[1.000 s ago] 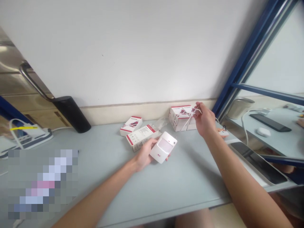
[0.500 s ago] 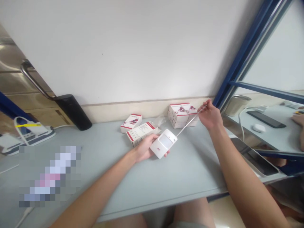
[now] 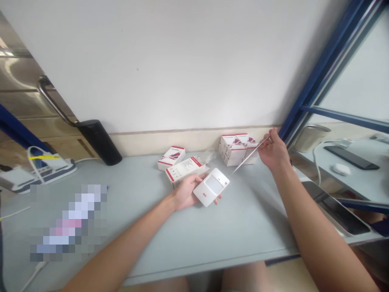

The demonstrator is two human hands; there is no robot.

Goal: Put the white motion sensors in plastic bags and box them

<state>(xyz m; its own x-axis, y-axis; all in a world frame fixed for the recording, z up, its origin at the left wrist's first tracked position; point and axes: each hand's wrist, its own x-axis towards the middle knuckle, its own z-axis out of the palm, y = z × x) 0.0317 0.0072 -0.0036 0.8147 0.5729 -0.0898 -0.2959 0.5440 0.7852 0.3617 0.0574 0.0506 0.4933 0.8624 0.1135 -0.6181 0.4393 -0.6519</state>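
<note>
A white motion sensor (image 3: 212, 187) with a pale window and a small red mark is held above the table by my left hand (image 3: 187, 191), fingers wrapped behind it. Up and to the right, my right hand (image 3: 273, 150) pinches the upper end of a thin metal antenna (image 3: 249, 155). It slants down towards the sensor's top corner; whether its lower end is joined to the sensor or slightly apart, I cannot tell. Just behind the left hand lies an opened white and red box (image 3: 186, 169), with a smaller box (image 3: 172, 157) beyond it.
Stacked small boxes (image 3: 238, 150) stand against the wall behind the antenna. Left are a black cylinder (image 3: 100, 142), a power strip (image 3: 45, 176) and a pixelated object (image 3: 71, 223). A dark-screened device (image 3: 337, 209) lies by my right forearm, beside the blue frame (image 3: 306, 93).
The view has shifted slightly, moving everything a little rightward. The antenna's lower end now looks less clearly joined to the sensor. Both hands keep their holds.
</note>
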